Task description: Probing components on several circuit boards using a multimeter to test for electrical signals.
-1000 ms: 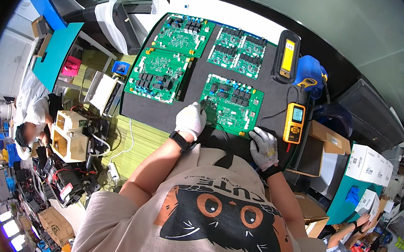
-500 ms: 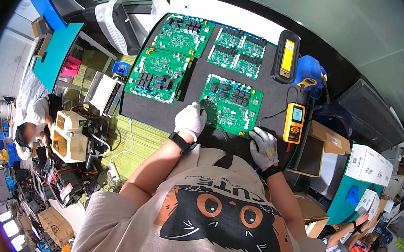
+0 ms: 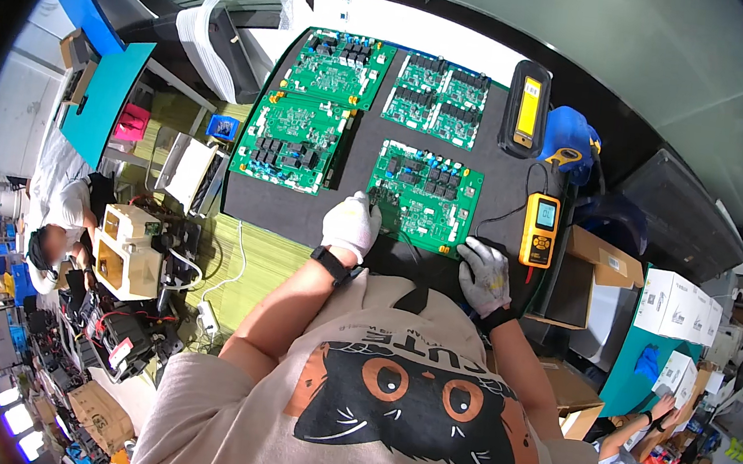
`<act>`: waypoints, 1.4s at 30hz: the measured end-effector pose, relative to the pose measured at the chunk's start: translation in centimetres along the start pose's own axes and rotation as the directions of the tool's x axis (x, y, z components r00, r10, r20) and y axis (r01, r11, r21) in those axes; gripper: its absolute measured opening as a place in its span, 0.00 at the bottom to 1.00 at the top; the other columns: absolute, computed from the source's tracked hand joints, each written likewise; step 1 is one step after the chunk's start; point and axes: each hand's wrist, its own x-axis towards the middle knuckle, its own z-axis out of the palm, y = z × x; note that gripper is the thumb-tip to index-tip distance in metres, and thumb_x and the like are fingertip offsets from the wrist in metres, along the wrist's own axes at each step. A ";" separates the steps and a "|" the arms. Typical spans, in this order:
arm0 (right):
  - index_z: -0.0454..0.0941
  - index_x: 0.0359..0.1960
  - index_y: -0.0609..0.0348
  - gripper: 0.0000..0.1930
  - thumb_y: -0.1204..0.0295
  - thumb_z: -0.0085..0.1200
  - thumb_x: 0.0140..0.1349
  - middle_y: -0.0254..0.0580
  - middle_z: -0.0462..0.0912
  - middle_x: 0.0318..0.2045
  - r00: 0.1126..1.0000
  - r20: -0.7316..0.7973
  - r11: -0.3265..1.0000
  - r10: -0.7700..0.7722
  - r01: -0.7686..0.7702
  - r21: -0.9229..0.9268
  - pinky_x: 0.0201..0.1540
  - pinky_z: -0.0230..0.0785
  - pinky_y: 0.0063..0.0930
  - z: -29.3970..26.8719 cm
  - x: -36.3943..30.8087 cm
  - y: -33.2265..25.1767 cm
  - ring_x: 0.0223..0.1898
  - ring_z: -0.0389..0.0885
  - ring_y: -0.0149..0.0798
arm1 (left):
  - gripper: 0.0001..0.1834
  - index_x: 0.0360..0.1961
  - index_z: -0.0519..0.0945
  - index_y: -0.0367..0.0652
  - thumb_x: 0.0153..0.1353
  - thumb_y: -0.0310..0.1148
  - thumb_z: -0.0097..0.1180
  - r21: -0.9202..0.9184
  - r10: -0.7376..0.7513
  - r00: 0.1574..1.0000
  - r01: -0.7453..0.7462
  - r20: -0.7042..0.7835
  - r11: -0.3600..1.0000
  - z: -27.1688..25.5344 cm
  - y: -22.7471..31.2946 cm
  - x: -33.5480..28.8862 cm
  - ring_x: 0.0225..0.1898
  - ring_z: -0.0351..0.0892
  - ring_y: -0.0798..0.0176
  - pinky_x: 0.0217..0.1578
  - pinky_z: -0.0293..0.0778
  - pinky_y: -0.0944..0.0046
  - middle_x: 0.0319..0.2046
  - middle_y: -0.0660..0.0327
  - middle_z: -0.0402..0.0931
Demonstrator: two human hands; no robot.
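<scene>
A green circuit board (image 3: pixel 424 210) with black relays and white connectors lies in front of me on the dark mat (image 3: pixel 366 154). At its left edge is my left hand (image 3: pixel 352 227), in a white glove, fingers closed; what they hold, if anything, is hidden. My right hand (image 3: pixel 485 277), in a stained glove, rests beside the board's near right corner with fingers stretched and slightly apart. A yellow handheld meter (image 3: pixel 539 231) with a small screen stands to the right, its thin black lead running toward the board.
Two larger boards (image 3: pixel 295 141) lie at the left and a panel of small boards (image 3: pixel 437 98) at the back. A black-and-yellow case (image 3: pixel 527 108) and a blue tool (image 3: pixel 569 137) sit back right. Open cardboard box (image 3: pixel 600 256) on the right; other people work on both sides.
Both hands stay in nearly the same place, at the board's left edge and its near right corner. The whole view has shifted very slightly.
</scene>
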 end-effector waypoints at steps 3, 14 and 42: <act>0.79 0.47 0.45 0.16 0.71 0.57 0.55 0.33 0.77 0.53 0.999 0.026 0.999 0.032 -0.032 0.007 0.57 0.64 0.39 0.2 -0.2 -0.1 0.54 0.74 0.43 | 0.14 0.31 0.76 0.40 0.57 0.41 0.57 0.010 -0.001 1.000 0.001 0.015 1.000 -0.2 0.0 -0.1 0.29 0.81 0.46 0.31 0.78 0.51 0.26 0.50 0.79; 0.80 0.45 0.43 0.14 0.71 0.57 0.55 0.30 0.77 0.53 1.000 -0.010 0.999 0.009 -0.010 -0.037 0.57 0.64 0.38 0.4 -0.2 0.1 0.53 0.73 0.42 | 0.16 0.31 0.77 0.39 0.56 0.43 0.58 0.014 -0.019 0.999 0.018 0.039 1.000 -0.4 0.2 0.1 0.30 0.81 0.44 0.32 0.77 0.49 0.26 0.47 0.79; 0.79 0.46 0.45 0.15 0.72 0.56 0.55 0.34 0.78 0.52 1.000 -0.018 1.000 -0.007 0.006 -0.011 0.56 0.65 0.41 0.2 0.1 0.0 0.52 0.75 0.44 | 0.12 0.27 0.76 0.42 0.58 0.40 0.57 -0.035 0.017 0.997 -0.019 -0.074 0.999 0.9 -0.6 -0.3 0.27 0.80 0.45 0.28 0.77 0.50 0.22 0.50 0.78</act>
